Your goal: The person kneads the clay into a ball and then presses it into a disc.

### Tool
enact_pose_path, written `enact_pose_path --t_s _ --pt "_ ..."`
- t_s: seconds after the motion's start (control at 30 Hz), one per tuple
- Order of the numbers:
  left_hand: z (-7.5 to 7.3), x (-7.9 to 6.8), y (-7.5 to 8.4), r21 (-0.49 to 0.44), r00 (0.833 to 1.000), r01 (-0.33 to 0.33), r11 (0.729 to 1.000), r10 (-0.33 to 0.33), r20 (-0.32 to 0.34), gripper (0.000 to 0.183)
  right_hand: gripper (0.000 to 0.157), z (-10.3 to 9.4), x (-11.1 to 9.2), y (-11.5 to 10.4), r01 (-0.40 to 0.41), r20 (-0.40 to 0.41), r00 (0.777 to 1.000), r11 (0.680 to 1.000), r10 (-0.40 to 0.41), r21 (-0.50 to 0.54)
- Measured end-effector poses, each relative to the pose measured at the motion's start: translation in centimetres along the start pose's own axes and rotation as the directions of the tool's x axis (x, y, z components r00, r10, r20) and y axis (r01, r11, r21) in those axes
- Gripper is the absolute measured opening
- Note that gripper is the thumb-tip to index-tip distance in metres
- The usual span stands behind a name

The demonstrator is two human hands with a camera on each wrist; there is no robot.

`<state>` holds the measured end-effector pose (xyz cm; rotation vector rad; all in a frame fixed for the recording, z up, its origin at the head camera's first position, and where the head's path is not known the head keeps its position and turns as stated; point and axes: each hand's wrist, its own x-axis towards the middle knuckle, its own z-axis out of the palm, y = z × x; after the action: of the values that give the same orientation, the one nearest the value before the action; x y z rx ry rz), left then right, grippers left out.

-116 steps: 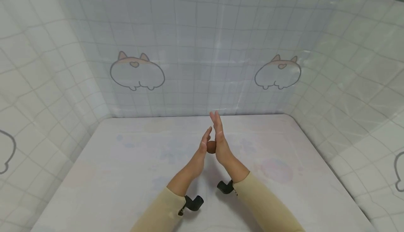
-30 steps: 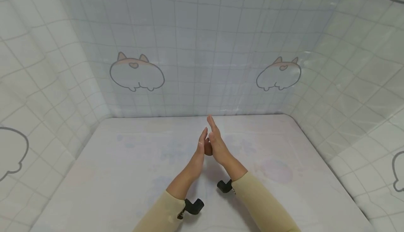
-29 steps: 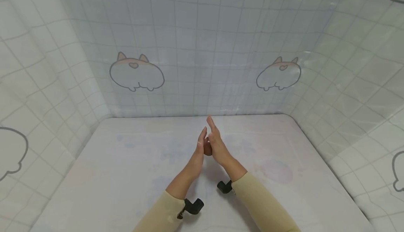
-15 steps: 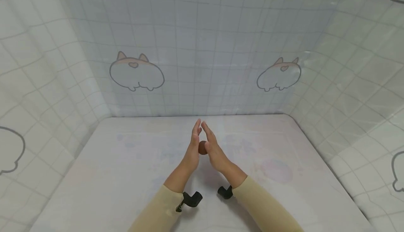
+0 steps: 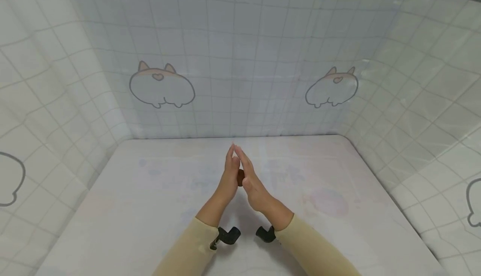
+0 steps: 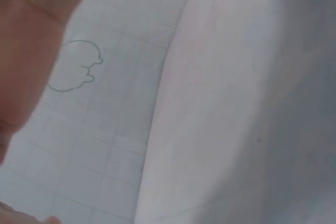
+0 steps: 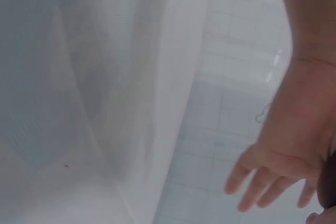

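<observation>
A small brown ball [image 5: 241, 178] sits between my two palms, over the middle of the table. My left hand [image 5: 229, 179] presses it from the left with fingers straight and pointing away from me. From the right, my right hand [image 5: 256, 187] leans against it, fingers extended too. Both sets of fingertips meet at about the same height above the ball, and the palms widen apart toward the wrists. In the right wrist view the brown ball [image 7: 329, 182] shows only at the right edge, beside a palm with spread fingers. The left wrist view does not show the ball.
A white table [image 5: 150, 209] with faint pastel patches lies under the hands. A gridded sheet [image 5: 240, 79] with cartoon corgis rises behind it and on both sides. Black wrist mounts [image 5: 230, 236] stick out inward from the cream sleeves [image 5: 188, 249].
Both hands and the ball have shifted slightly left. The left hand has slid forward and the right hand back toward me, so their fingertips are now level.
</observation>
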<state>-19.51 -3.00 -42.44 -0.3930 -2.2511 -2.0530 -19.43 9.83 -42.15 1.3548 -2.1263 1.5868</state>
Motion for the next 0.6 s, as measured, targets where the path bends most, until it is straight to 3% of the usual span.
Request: enact_pose_path --t_s 0.4,0.6 --pt "0.8 -1.0 -0.6 0.052 0.993 0.064 0.997 -0.069 0.101 0.062 0.089 -1.3 1.0 -0.1 -0.036 -0.104 0.994 0.998 0.030 -0.050" --pt "1.3 -1.6 -0.3 -0.023 0.983 0.005 1.000 -0.001 0.183 0.075 0.089 -2.0 1.6 0.8 -0.139 -0.159 0.979 0.987 0.125 -0.078"
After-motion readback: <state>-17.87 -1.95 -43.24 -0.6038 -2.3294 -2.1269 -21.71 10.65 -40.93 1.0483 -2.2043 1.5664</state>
